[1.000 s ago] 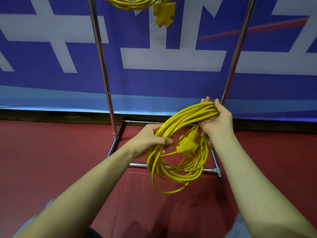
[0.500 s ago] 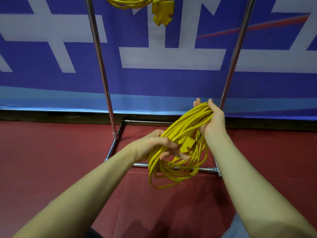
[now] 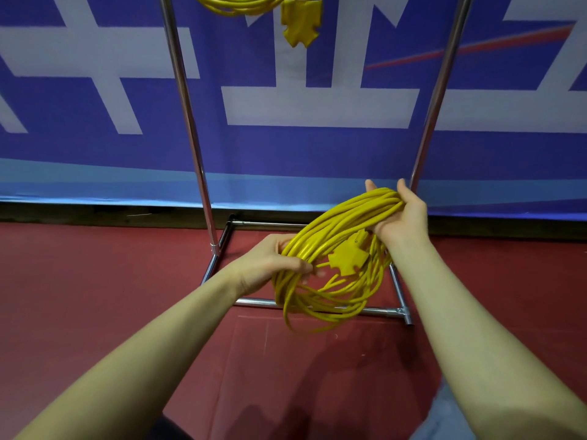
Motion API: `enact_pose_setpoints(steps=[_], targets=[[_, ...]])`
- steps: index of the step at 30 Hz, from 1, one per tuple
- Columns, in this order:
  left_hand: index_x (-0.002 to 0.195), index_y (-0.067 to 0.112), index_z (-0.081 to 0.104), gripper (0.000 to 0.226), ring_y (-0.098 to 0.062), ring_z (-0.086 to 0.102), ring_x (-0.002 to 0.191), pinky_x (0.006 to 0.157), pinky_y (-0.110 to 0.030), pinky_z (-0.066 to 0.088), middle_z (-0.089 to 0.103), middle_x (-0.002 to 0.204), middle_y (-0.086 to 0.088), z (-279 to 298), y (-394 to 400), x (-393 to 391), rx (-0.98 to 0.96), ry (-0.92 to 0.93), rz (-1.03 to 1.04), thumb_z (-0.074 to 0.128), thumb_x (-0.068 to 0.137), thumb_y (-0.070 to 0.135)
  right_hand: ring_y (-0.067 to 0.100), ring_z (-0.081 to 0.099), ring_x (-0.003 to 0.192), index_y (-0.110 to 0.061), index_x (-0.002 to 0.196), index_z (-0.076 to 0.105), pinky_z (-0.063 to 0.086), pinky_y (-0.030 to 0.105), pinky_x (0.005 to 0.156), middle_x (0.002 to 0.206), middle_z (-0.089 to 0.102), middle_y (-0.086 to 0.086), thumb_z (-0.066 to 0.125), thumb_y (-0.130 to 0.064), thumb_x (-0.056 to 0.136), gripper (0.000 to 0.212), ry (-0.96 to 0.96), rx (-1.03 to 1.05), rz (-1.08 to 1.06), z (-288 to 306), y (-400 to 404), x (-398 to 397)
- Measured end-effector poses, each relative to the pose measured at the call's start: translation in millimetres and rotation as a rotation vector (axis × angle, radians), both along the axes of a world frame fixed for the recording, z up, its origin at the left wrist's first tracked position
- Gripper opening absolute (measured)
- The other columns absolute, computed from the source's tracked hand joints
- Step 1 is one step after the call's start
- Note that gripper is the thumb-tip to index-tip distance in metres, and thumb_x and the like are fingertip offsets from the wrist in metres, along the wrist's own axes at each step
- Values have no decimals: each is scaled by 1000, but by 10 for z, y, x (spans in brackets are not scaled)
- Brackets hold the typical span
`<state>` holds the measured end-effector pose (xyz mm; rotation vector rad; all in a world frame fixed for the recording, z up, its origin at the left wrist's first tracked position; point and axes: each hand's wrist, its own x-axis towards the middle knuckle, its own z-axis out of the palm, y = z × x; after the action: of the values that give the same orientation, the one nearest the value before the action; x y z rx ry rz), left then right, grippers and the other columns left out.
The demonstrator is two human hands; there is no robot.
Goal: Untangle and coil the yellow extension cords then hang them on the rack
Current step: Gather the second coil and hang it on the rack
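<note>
Coiled cord (image 3: pixel 336 242) gripped by left hand (image 3: pixel 270 265) and right hand (image 3: pixel 403 214); hung cord (image 3: pixel 235 3) above, cropped.

blue banner (image 3: pixel 286 154), large white strokes, cropped, no readable text

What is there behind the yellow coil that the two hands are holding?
Behind the coiled cord are the rack's chrome base bars and red floor. The coil covers part of the front bar and the fingers of the left hand.
</note>
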<state>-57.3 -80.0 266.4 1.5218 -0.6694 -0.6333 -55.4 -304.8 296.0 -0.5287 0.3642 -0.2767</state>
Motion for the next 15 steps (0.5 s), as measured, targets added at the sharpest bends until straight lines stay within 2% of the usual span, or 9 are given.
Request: enact_pose_setpoints(steps=[3,7,11,13,15], targets=[[77,6,57,24,-18,56,48,70,-36,46,59,52,-4,16,-30,-17,-25,-47,92,72,63,17,32,63,93,-6,87,52,47,47,93,100,65,21,54,-27,94,23,22,-56,19,-35,12,-12],[86,-3,56,22,-15,53,43,61,-31,49,57,48,-3,38,-77,-78,-68,-50,130,66,69,7,30,64,83,-4,84,56,52,42,79,98,65,19,55,-26,94,24,36,-88,7,-73,36,18],[71,3,53,24,-11,41,35,69,-44,39,48,40,2,53,-102,-106,-85,-44,144,70,62,18,27,67,67,-5,79,54,52,42,74,89,66,19,52,-25,96,26,46,-68,-7,-87,75,4],[65,6,51,17,-10,38,33,68,-49,33,45,37,4,62,-106,-124,-68,-57,139,68,67,9,26,67,64,-6,79,53,51,45,76,85,67,19,52,-23,96,25,40,-60,3,-80,104,-11],[65,7,49,16,-9,36,32,68,-49,31,43,36,4,63,-90,-125,-69,-45,156,63,71,4,28,67,71,-5,79,53,49,47,86,87,67,20,53,-23,96,25,22,-48,26,-54,117,-26]])
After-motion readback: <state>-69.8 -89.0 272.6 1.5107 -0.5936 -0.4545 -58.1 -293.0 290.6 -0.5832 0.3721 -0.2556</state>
